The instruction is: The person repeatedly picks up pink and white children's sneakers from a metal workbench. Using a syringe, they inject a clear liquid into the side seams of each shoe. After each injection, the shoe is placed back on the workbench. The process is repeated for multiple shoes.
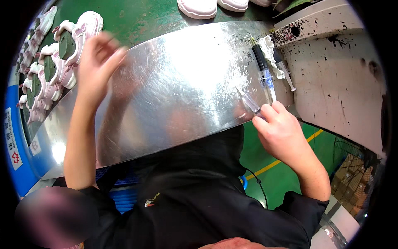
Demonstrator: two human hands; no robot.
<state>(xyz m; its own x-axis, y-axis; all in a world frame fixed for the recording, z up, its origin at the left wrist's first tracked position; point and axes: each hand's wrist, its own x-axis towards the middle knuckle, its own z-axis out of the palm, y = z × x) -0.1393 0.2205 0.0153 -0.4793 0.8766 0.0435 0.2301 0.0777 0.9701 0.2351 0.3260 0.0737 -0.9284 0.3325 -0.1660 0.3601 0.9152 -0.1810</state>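
My right hand (278, 129) is closed at the right end of the metal table, its fingers pinched on the back end of a clear syringe (249, 101). The syringe's thin tip points up and left over the metal surface. Just above those fingers lies a dark pen-like tool (260, 58) with a bluish lower part and a pale end. My left hand (97, 60) is raised at the left, smeared by motion, with thumb and fingers apart and nothing visible between them. It is beside the nearest white and pink shoe (92, 25), which has a dark green piece (67, 45) in its opening.
More white and pink shoes (49, 68) stand in a row at the far left. White shoes (198, 9) sit beyond the shiny metal table (166, 120). Crumpled white paper (269, 54) and another syringe (286, 74) lie by a stained pale machine wall (331, 79) on the right.
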